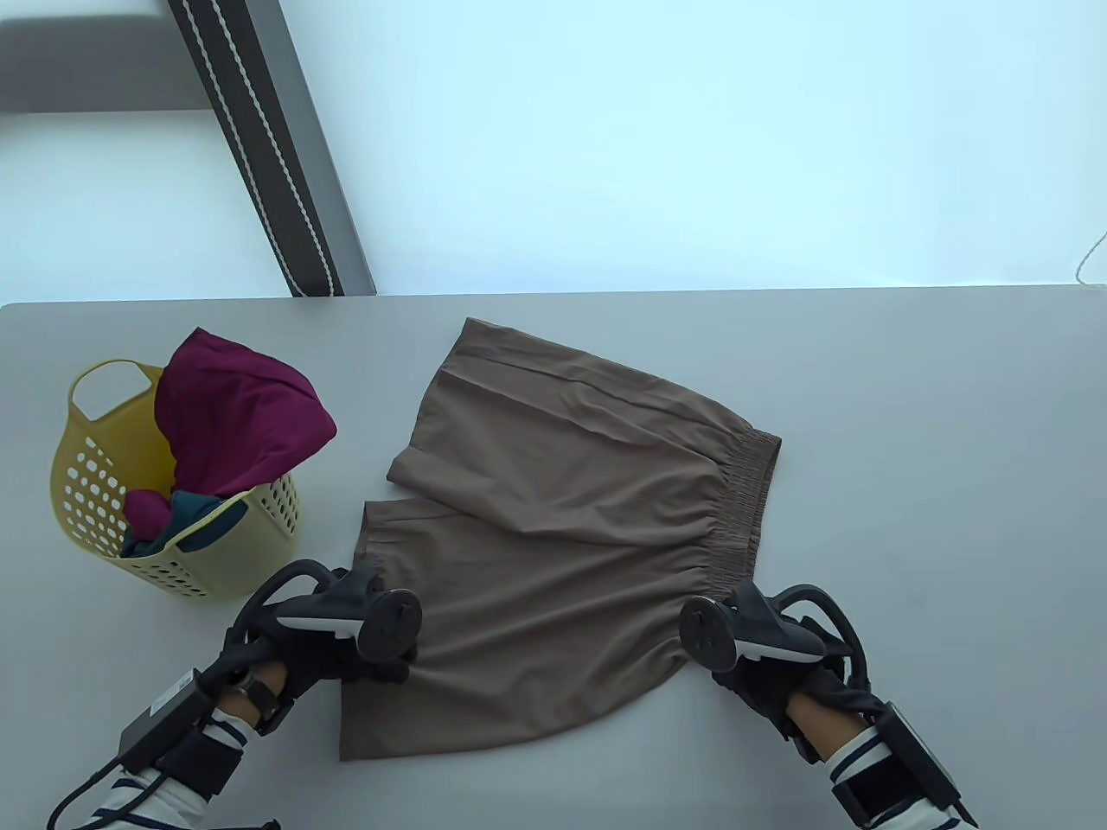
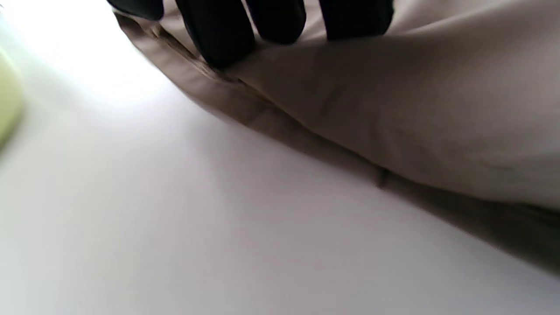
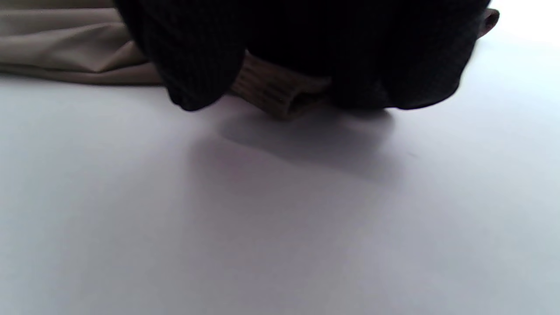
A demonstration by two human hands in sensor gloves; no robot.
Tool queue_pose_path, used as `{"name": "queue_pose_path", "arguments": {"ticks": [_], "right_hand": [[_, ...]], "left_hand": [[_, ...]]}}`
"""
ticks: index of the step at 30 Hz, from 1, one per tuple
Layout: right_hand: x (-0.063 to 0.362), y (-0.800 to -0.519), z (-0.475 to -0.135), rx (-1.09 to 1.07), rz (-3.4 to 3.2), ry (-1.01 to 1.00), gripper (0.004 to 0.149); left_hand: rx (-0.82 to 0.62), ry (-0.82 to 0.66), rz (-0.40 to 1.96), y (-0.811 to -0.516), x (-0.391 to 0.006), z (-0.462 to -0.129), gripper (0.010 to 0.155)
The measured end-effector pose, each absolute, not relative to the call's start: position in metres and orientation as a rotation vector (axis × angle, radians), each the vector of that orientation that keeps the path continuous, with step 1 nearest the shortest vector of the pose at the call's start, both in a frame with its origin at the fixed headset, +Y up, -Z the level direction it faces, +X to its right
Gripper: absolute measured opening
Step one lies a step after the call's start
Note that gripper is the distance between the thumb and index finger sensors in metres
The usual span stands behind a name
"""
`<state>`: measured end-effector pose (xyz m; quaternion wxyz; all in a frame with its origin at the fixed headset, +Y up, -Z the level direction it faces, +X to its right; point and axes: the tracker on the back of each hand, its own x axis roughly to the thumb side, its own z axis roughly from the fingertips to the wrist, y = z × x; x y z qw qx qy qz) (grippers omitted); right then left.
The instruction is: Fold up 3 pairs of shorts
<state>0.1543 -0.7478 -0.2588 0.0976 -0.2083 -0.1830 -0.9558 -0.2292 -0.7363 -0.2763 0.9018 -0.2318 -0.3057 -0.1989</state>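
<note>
Here I see the brown shorts (image 1: 562,536) lying spread on the grey table (image 1: 908,432), with the elastic waistband (image 1: 751,510) to the right and the two legs to the left. My left hand (image 1: 333,635) rests on the hem of the near leg; in the left wrist view the fingers (image 2: 218,35) lie side by side on the cloth, a little bent. My right hand (image 1: 770,666) pinches the near corner of the waistband between thumb and curled fingers (image 3: 197,65). At the left stands a yellow basket (image 1: 95,484) holding a maroon garment (image 1: 242,415) and a dark teal one (image 1: 195,519).
</note>
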Motion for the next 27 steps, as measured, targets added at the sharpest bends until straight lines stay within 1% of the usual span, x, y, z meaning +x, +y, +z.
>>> {"name": "queue_pose_path", "arguments": {"ticks": [2,3,4,5,7,8,9,10,11,12,14,15,16,17,20,21,23,25,27], "right_hand": [[0.153,-0.748,-0.258,-0.618,-2.808,-0.458,0.061],[0.152,-0.748,-0.257,-0.614,-2.796,-0.402,0.058],[0.151,-0.748,-0.256,-0.61,-2.795,-0.353,0.057],[0.149,-0.749,-0.255,-0.61,-2.782,-0.271,0.056],[0.148,-0.75,-0.253,-0.624,-2.762,-0.21,0.054],[0.148,-0.75,-0.253,-0.623,-2.754,-0.192,0.053],[0.148,-0.749,-0.253,-0.623,-2.759,-0.182,0.051],[0.149,-0.749,-0.253,-0.622,-2.766,-0.179,0.049],[0.152,-0.748,-0.255,-0.61,-2.79,-0.169,0.046],[0.154,-0.746,-0.257,-0.603,-2.805,-0.196,0.045],[0.16,-0.741,-0.261,-0.587,-2.829,-0.252,0.044],[0.166,-0.737,-0.263,-0.571,-2.874,-0.268,0.043],[0.171,-0.734,-0.264,-0.556,-2.91,-0.264,0.042],[0.178,-0.729,-0.266,-0.531,-2.961,-0.242,0.042],[0.19,-0.718,-0.266,-0.484,-2.995,-0.094,0.041],[0.193,-0.714,-0.266,-0.47,-2.987,-0.059,0.042],[0.202,-0.703,-0.266,-0.434,-2.967,-0.029,0.041],[0.212,-0.691,-0.266,-0.411,-2.966,-0.082,0.041],[0.228,-0.677,-0.266,-0.41,-3.025,-0.251,0.042]], "left_hand": [[-0.408,-0.585,-0.52,-0.724,-0.229,-0.276,0.07],[-0.388,-0.539,-0.562,-0.718,-0.23,-0.276,0.072],[-0.42,-0.511,-0.587,-0.716,-0.23,-0.276,0.074],[-0.475,-0.489,-0.605,-0.718,-0.23,-0.275,0.078],[-0.535,-0.479,-0.622,-0.729,-0.23,-0.272,0.086],[-0.581,-0.469,-0.665,-0.74,-0.231,-0.269,0.091],[-0.601,-0.463,-0.733,-0.752,-0.233,-0.266,0.092],[-0.583,-0.465,-0.758,-0.757,-0.234,-0.264,0.093],[-0.5,-0.458,-0.785,-0.765,-0.235,-0.261,0.091],[-0.453,-0.481,-0.78,-0.763,-0.234,-0.258,0.086],[-0.425,-0.483,-0.733,-0.761,-0.231,-0.258,0.069],[-0.374,-0.478,-0.736,-0.761,-0.229,-0.258,0.061],[-0.297,-0.5,-0.757,-0.76,-0.226,-0.258,0.048],[-0.243,-0.527,-0.759,-0.761,-0.223,-0.258,0.041],[-0.277,-0.533,-0.757,-0.756,-0.219,-0.26,0.039],[-0.301,-0.547,-0.715,-0.753,-0.217,-0.261,0.039],[-0.398,-0.588,-0.589,-0.744,-0.213,-0.258,0.039],[-0.475,-0.656,-0.482,-0.729,-0.209,-0.251,0.039],[-0.529,-0.721,-0.385,-0.709,-0.208,-0.244,0.039]]}}
